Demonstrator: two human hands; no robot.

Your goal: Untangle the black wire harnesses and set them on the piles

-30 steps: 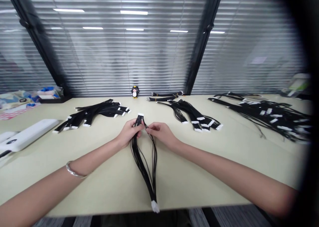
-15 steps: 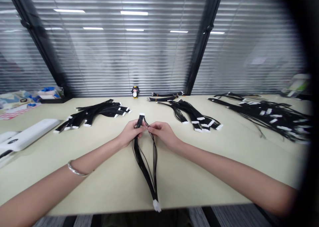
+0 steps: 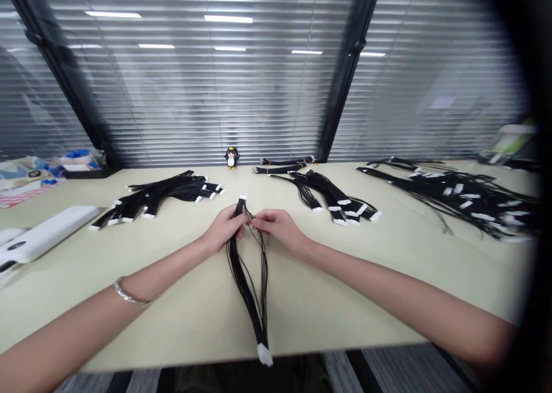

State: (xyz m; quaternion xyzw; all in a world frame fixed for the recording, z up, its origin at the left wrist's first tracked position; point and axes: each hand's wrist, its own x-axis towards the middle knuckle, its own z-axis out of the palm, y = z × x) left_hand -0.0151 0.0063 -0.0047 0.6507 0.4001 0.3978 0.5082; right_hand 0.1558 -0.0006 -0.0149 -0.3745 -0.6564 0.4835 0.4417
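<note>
A black wire harness [image 3: 242, 278] with a white connector at each end hangs lengthwise in front of me. Its far connector [image 3: 242, 198] sticks up just beyond my fingers, and the near connector [image 3: 264, 354] lies at the table's front edge. My left hand [image 3: 226, 227] is closed round the main bundle close to the far connector. With thumb and fingertips, my right hand [image 3: 276, 225] pinches a few strands split off to the right. Both hands' fingertips almost meet; the exact grip on the thin wires is partly hidden.
Black harnesses with white connectors lie in a left pile [image 3: 168, 194], a middle pile [image 3: 330, 191] and a larger right pile [image 3: 470, 200]. Banded bundles [image 3: 284, 167] and a penguin figurine [image 3: 232, 157] stand at the back. A white device [image 3: 56, 232] lies at left on the table [image 3: 172, 329].
The near connector has shifted slightly left in view, and the separated strands sit a little closer to the main bundle. Both hands keep their hold; the whole view has shifted slightly.
</note>
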